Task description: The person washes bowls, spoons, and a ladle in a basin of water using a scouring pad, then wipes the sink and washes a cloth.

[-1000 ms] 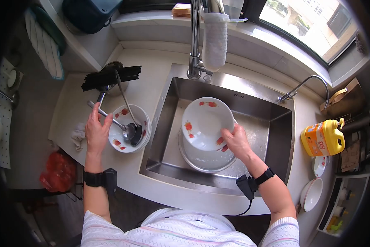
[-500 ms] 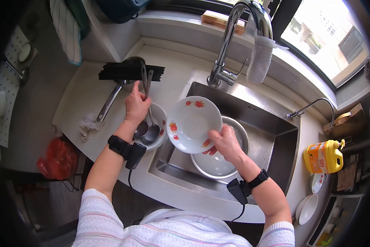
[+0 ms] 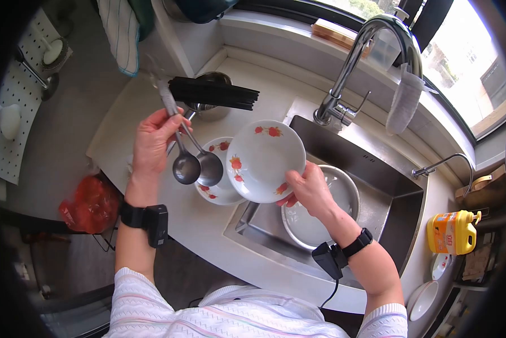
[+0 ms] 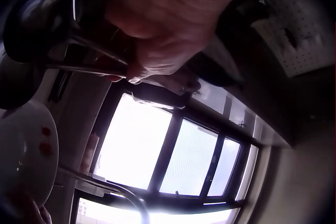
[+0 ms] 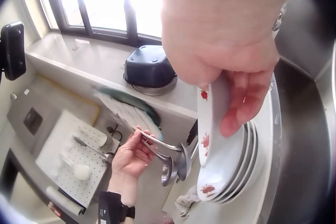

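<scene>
My left hand (image 3: 154, 138) pinches the handles of two metal ladles, a darker ladle (image 3: 186, 168) and a greyer ladle (image 3: 210, 169), whose bowls hang down side by side. They overlap the left part of a stack of white bowls (image 5: 226, 184) on the counter. With thumb above and fingers beneath, my right hand (image 3: 312, 191) grips the rim of a white bowl (image 3: 264, 160) with red flowers. This bowl is over the right part of the stack and the sink's left edge. In the right wrist view it is tilted close over the stacked bowls.
A round basin (image 3: 340, 194) sits in the steel sink (image 3: 396, 205) below the tall faucet (image 3: 334, 101). Behind the stack, black chopsticks (image 3: 213, 93) lie across a metal pot (image 3: 213, 114). A yellow detergent bottle (image 3: 451, 232) stands at the right, near a white bowl (image 3: 423, 300).
My left hand has taken hold of both ladles and lifted them out of the stacked bowl. My right hand has brought its bowl leftward from over the basin. The head view has turned.
</scene>
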`<state>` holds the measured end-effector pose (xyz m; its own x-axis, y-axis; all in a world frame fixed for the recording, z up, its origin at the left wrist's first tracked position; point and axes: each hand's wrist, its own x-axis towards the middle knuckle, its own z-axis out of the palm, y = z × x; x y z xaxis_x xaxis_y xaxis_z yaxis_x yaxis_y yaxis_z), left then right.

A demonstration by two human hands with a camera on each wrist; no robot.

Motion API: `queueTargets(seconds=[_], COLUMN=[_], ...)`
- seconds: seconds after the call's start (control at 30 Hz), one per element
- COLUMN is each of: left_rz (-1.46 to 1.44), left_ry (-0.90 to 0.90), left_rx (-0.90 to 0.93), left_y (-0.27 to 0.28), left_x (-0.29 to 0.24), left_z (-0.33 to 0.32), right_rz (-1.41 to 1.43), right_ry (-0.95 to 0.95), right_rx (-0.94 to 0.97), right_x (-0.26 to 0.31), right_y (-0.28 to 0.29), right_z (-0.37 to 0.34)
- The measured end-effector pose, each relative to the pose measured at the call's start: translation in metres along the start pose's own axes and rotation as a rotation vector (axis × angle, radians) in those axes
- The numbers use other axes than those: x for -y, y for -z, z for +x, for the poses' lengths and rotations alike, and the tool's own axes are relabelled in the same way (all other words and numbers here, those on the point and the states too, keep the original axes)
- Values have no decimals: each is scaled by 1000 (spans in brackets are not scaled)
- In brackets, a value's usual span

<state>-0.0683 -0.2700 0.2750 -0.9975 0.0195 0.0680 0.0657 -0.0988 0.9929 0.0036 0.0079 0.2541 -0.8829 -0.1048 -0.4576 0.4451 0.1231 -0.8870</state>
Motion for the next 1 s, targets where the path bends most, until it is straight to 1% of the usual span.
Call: queueTargets(seconds=[0.07, 0.13, 0.17, 0.23, 0.27, 0.33, 0.4, 0.47, 0.5, 0.57, 0.6, 0.67, 0.7, 0.77, 0.83, 0.9, 0.93, 0.97, 1.0], left_rz=[-40, -60, -90, -129, -170, -182, -193, -208, -214, -241, -268, -293, -317, -318, -319, -349, -303, -314, -262], left_ry=[-73, -84, -92, -58, -23, 9, 43, 61, 72, 90, 107, 124, 139, 174, 217, 240, 241, 251, 280], left_rx=[-31, -19, -1, 12, 24, 36, 47, 65, 83, 101, 114, 137, 158, 167, 175, 175, 178, 199, 173], left_y=[6, 10, 11, 6, 2, -5, -14, -21, -23, -25, -27, -31, -34, -39, -41, -38, -35, -34, -32], left_x=[-19, -29, -31, -23, -17, 1, 15, 25, 28, 35, 37, 38, 38, 38, 39, 43, 48, 53, 58], left_z=[-9, -14, -16, -17, -17, -13, -9, -6, -5, -2, -1, -1, 0, 0, 0, 2, 3, 4, 4], right_rz=[-7, -109, -108, -178, -196, -188, -183, -280, -281, -689, -687, -573, -568, -727, -713, -709, -693, -697, -743], right_ry=[23, 45, 45, 93, 64, 70, 78, 79, 77, 380, 378, 262, 260, 318, 326, 360, 404, 386, 395], right_rx=[15, 78, 80, 76, 71, 71, 72, 56, 53, -153, -158, -18, -27, -67, -101, -130, -172, -192, -210], right_x=[4, 7, 6, 0, -3, -9, -8, -1, -5, -15, -12, -5, -7, -14, -16, -20, -25, -27, -29], right_y=[-13, -26, -34, -49, -52, -52, -51, -48, -46, -37, -36, -34, -36, -41, -38, -25, -16, -6, 6], right_z=[10, 19, 23, 33, 38, 40, 37, 28, 30, 37, 36, 32, 32, 35, 37, 33, 29, 23, 16])
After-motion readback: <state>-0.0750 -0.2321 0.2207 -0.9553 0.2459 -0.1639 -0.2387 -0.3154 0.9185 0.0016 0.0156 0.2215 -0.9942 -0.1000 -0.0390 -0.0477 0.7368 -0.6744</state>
